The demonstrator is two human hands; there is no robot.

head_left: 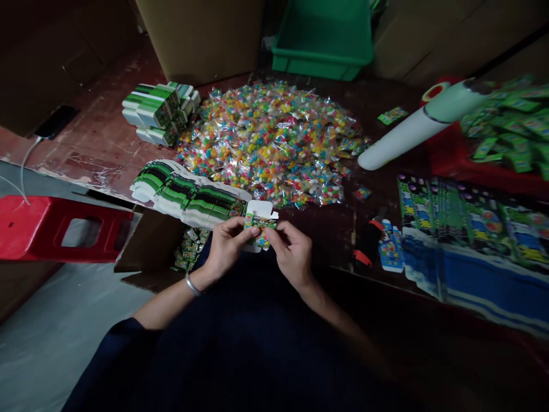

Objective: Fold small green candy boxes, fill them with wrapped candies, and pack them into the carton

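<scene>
A red plastic stool (32,229) stands far left; a fanned row of green-and-white cartons (186,197) lies on the table (100,129); the left hand (227,246), wrist in a silver bangle (193,284), pinches a small printed carton (262,220) before the heaped candy packets (274,137); the right hand (295,252) grips that carton's right side; a blue carton (390,253) lies farther right.

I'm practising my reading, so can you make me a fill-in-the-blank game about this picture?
1. The left hand and the ____ hand hold the small box.
2. The plastic bin behind the colorful packets is ____.
3. The stool at the picture's left is ____.
4. The bracelet is on the ____ arm.

Missing words: right; green; red; left.
</scene>
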